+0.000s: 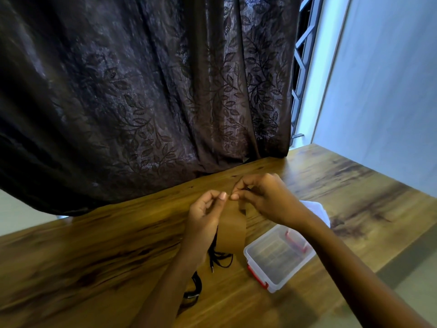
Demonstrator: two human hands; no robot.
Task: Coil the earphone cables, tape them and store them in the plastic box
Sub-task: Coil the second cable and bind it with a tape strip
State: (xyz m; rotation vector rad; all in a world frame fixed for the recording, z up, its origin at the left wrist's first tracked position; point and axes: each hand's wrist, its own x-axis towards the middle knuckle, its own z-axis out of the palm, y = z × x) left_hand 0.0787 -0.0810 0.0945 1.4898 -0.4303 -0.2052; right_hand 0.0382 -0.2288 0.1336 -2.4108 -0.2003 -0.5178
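Hands, left (pixel 205 210) and right (pixel 263 197), pinch tape strip (pixel 233 233)

The bench (pixel 94 256) is wood with dark streaky grain and a soft sheen. The plastic box (pixel 295 271) is clear and smooth, the tape (pixel 233 229) a matt brown strip, the curtain (pixel 142 91) glossy leaf-patterned cloth.

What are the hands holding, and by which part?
The left hand and right hand pinch a brown tape strip by its top edge; a black earphone cable hangs under the left hand.
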